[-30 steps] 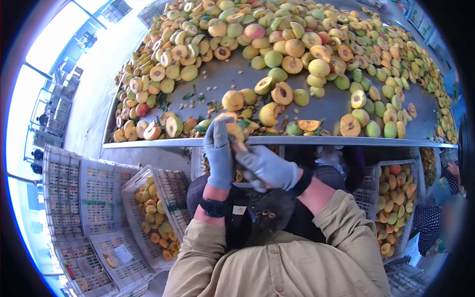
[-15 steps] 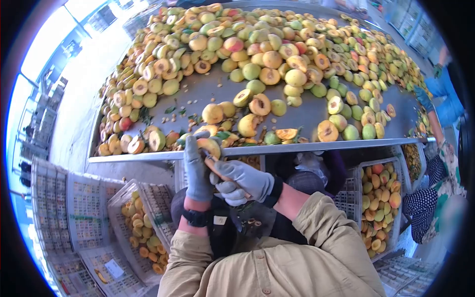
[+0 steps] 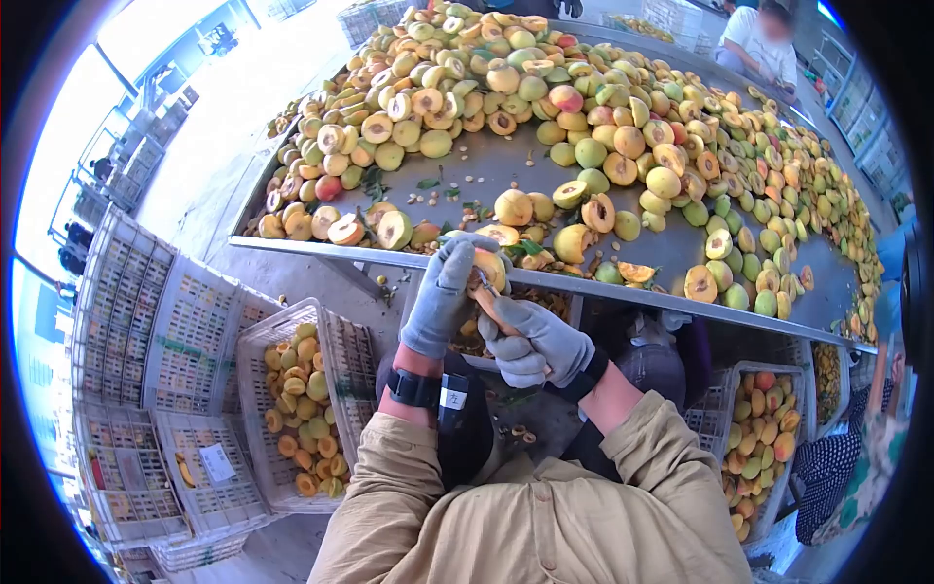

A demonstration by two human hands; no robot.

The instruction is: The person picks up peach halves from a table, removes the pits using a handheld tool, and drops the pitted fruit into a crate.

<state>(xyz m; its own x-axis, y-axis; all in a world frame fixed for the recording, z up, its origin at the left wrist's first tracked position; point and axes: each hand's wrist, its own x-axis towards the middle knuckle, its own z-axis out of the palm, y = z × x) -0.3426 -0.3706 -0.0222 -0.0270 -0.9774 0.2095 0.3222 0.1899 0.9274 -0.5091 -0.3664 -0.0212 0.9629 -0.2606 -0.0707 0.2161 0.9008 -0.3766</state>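
My left hand (image 3: 438, 307), in a grey glove, is closed round a yellow peach (image 3: 493, 270) just in front of the table's near edge. Wrapped in the gloved fingers of my right hand (image 3: 540, 341) is a wooden-handled tool (image 3: 493, 310). Its dark metal end meets the peach; its exact shape is too small to make out. Part of the peach is hidden by my left fingers. Just beyond my hands, peach halves (image 3: 572, 243) lie on the metal table (image 3: 467, 195), among loose pits and leaves.
A large heap of whole and halved peaches (image 3: 623, 127) covers much of the table. A crate of peaches (image 3: 255, 380) stands low on the left by stacked crates (image 3: 126, 302); another crate (image 3: 800, 389) stands right. A person (image 3: 754, 44) is across the table, and another person's patterned sleeve shows at right.
The view has swung, so the table and crates appear shifted and tilted. My hands stay together with the peach and the tool, and my left fingers now curl further over the peach.
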